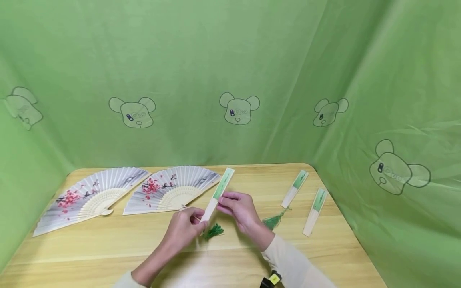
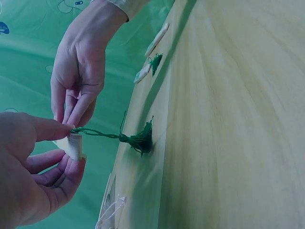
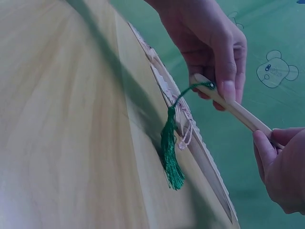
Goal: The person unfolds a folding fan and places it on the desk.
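Hands [image 1: 183, 230] [image 1: 242, 211] hold a seemingly folded fan [image 1: 217, 194]

1. Shows as a wood-grained table [image 1: 306, 262].
2. Bears, at left, an open fan [image 1: 90, 196] and, just beside, a second open fan [image 1: 174, 189].
3. Bears, at right, a folded fan [image 1: 295, 188] with green tassel [image 1: 273, 221], and another folded fan [image 1: 315, 212].

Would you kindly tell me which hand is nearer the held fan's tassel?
The left hand pinches the fan where the tassel attaches; the right hand grips farther along.
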A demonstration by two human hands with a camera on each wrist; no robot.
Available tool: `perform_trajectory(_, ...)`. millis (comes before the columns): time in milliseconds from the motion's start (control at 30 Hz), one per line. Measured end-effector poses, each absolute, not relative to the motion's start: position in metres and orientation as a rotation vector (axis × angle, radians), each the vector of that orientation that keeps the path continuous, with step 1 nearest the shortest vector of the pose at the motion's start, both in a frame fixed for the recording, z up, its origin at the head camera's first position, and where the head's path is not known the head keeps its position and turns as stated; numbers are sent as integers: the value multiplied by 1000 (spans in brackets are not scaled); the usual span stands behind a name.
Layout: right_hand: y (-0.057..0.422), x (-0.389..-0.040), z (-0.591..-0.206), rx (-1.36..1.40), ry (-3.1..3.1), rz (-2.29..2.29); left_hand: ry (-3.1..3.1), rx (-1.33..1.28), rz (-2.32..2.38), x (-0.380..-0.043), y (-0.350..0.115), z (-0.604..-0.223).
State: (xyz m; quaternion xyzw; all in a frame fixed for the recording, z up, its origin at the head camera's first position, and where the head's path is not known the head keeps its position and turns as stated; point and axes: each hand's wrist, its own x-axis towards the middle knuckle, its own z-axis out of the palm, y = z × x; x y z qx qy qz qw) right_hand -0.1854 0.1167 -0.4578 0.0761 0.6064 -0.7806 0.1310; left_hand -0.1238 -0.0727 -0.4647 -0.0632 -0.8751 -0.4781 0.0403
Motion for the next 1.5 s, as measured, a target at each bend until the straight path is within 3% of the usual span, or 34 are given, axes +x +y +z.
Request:
perform_trajectory(533,112,-171,-463,102,1803,-2154,-2618,-141,-1761,-128,-74,-468)
perform_trajectory(1033,111,-166,-464,-45,1801,-2080,-2321,247,-2326,-135,-75,-474)
perform_trajectory(1500,116,-166,-464,-115,1826,-2001,-2376,102,-2374,-134,-79,-473)
